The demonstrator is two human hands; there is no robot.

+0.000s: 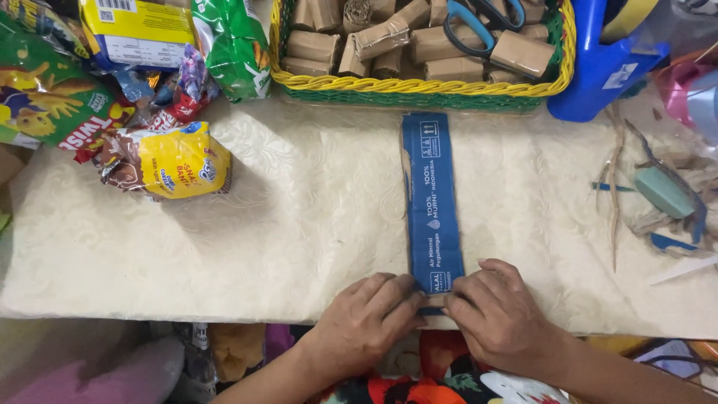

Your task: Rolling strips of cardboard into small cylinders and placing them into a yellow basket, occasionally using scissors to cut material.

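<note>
**Both hands press the near end of a blue cardboard strip**

A long blue cardboard strip (431,202) lies flat on a cream embossed sheet (299,224), running straight from 12 o'clock to 6 o'clock across the middle of the view. Its far end touches the yellow and green woven basket (419,88) at 12 o'clock; its near end sits at the sheet's front edge.

The left hand (369,318) and right hand (495,308) meet at that near end, at 6 o'clock. Both have their fingers curled down and closed onto the strip's last bit, fingertips nearly touching each other. The end looks bent or rolled under the fingertips, though the hands hide it too much to be sure.

The basket holds many rolled brown cardboard pieces (389,37) and a pair of blue-handled scissors (479,22). At 10 o'clock lies a heap of snack bags (161,161), the nearest one yellow and brown. At 1 o'clock stands a blue plastic jug (602,71). At 3 o'clock, well apart from the hands, lie a green block (664,192) and some cardboard scraps (673,243).
</note>
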